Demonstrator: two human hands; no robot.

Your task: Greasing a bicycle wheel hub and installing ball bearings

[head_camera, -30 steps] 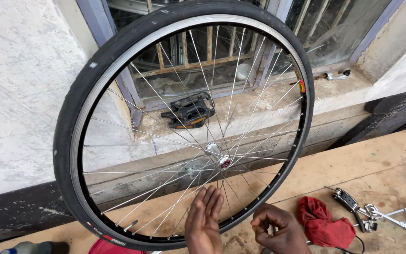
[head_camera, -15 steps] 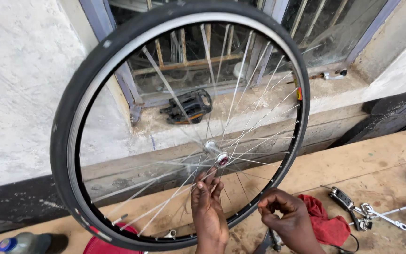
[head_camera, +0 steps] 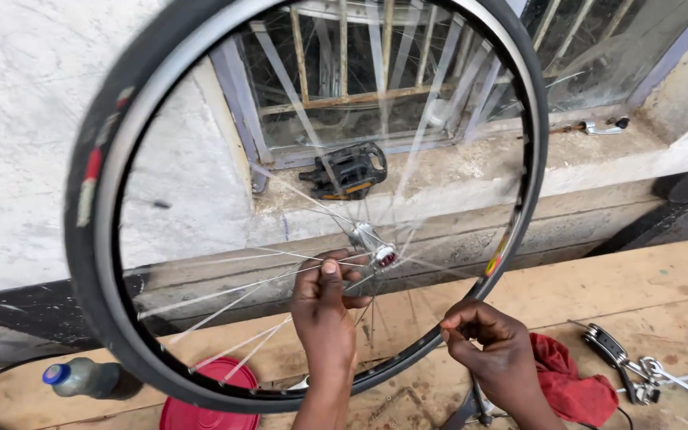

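I see my left hand point(head_camera: 324, 306) raised to the middle of the bicycle wheel point(head_camera: 121, 239), fingers curled around the spokes just beside the hub point(head_camera: 372, 247), thumb laid flat along one spoke, so it grips the spokes narrowly; the wheel stands upright in front of me, filling most of the view, its black tyre and silver rim blurred, its lower edge down by the wooden workbench point(head_camera: 662, 287); my right hand point(head_camera: 491, 350) sits lower and to the right, just outside the rim, fingertips pinched together near the thumb; whether anything small lies between them I cannot tell; under that hand a red rag point(head_camera: 579, 386) lies crumpled on the bench, and just beyond it a metal brake part point(head_camera: 639, 362) with a thin cable; a red round lid point(head_camera: 205, 406) shows beneath the wheel's bottom, with a plastic bottle point(head_camera: 89, 378) lying to its left; behind the spokes a black pedal point(head_camera: 348, 171) rests on the concrete window ledge point(head_camera: 471, 167), under a barred window point(head_camera: 344, 72)
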